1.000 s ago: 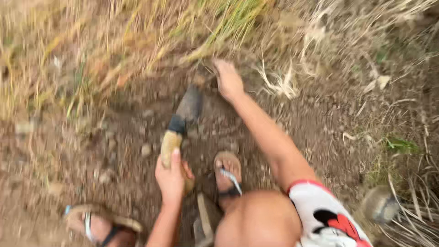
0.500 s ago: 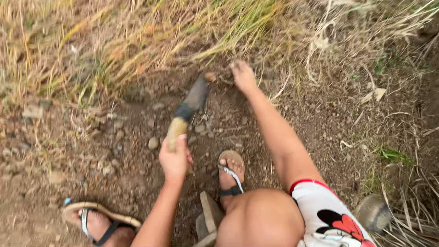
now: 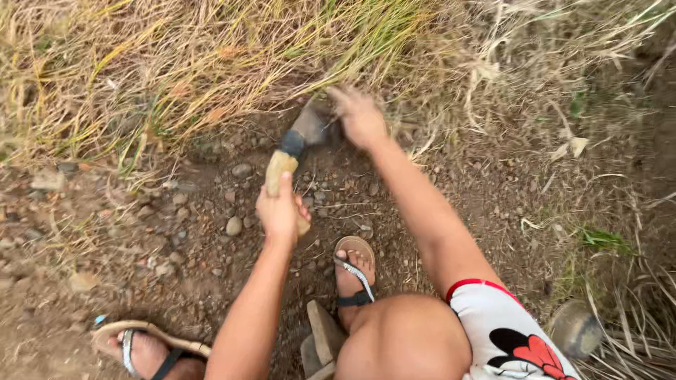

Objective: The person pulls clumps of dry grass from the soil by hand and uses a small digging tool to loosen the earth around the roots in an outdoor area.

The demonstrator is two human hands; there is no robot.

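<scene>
My left hand (image 3: 280, 210) grips the pale wooden handle of a digging tool (image 3: 290, 150); its dark blade points away from me into the soil at the foot of the dry grass (image 3: 211, 63). My right hand (image 3: 358, 114) reaches forward beside the blade tip, fingers down on the dirt and grass roots; the blur hides whether it holds anything. I am squatting, and both sandalled feet show below.
Loose stones (image 3: 234, 226) lie scattered over the brown earth. Tall yellow-green grass fills the top of the view. My right foot in a sandal (image 3: 353, 271) is just behind the tool, my left foot (image 3: 144, 348) at bottom left. A round grey object (image 3: 576, 327) sits at lower right.
My left hand has pushed the tool forward toward the grass base. My right hand has shifted slightly left, closer to the blade.
</scene>
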